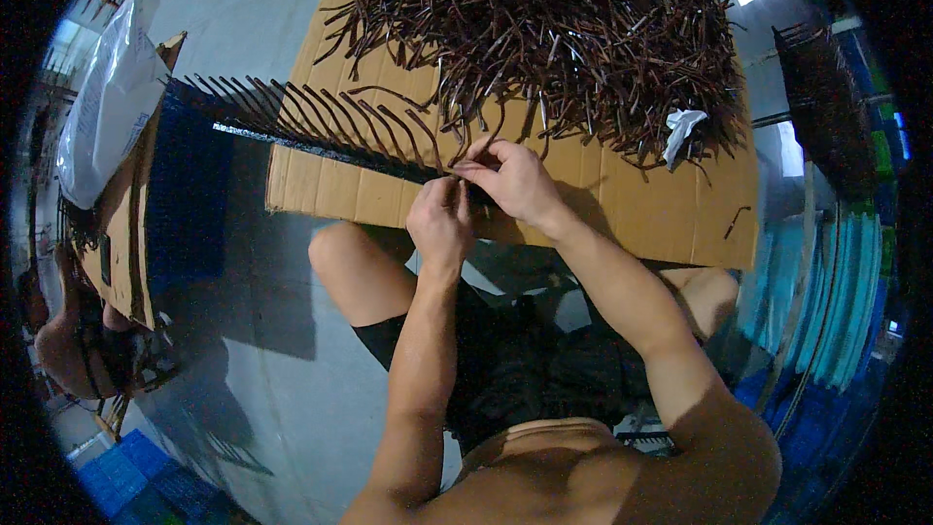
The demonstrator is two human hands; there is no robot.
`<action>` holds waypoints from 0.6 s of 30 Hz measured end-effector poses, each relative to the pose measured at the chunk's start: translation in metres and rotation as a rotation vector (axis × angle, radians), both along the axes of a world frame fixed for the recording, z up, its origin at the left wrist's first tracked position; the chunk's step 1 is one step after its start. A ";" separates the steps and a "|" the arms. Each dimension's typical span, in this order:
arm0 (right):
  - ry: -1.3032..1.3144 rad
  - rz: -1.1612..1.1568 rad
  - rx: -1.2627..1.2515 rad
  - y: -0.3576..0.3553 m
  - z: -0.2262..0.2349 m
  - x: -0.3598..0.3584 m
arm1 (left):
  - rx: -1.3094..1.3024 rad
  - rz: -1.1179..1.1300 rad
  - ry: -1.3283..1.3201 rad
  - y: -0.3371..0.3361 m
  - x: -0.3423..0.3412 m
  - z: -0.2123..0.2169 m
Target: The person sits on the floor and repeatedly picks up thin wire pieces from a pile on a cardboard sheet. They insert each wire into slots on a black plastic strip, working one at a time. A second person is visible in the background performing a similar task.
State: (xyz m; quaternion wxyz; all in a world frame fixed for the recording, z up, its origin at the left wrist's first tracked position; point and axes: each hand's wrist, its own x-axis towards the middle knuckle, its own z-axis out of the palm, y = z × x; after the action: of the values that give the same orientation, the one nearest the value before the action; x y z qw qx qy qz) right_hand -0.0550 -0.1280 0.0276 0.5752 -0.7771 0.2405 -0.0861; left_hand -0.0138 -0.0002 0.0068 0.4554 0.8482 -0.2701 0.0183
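A long dark rack (335, 151) runs from the far left to my hands, with a row of thin brown curved rods (316, 112), shaped like eyeglass temples, standing up along it. My left hand (442, 224) is closed at the near right end of the rack, its fingertips pinched together low on the strip. Just beside it, my right hand (510, 180) pinches a brown curved rod (501, 123) by its lower end, against the rack. The fingertips of both hands meet there, and they hide the rod's lower end and what the left fingers grip.
A large heap of similar brown rods (583, 29) covers the far part of a cardboard sheet (680, 224). A crumpled white scrap (683, 131) lies at the heap's right edge. At left stand a blue board (185, 204) and a white plastic bag (112, 97); turquoise sheets (836, 282) hang at right.
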 end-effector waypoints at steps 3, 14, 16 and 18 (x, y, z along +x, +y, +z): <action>0.054 0.022 -0.106 0.003 0.014 -0.002 | 0.031 -0.009 0.000 0.000 0.000 0.000; -0.111 0.061 -0.400 0.010 0.016 -0.005 | -0.015 -0.005 0.004 -0.001 -0.002 -0.008; -0.120 0.111 -0.441 0.013 0.025 -0.001 | -0.012 -0.010 -0.007 0.000 0.000 -0.009; -0.129 0.123 -0.377 0.008 0.017 0.001 | -0.014 -0.012 0.019 0.001 0.001 -0.009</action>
State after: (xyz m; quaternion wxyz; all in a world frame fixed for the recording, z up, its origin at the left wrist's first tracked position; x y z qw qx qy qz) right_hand -0.0536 -0.1205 0.0446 0.4382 -0.8769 0.1349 -0.1440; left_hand -0.0132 0.0013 -0.0027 0.4640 0.8434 -0.2707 0.0097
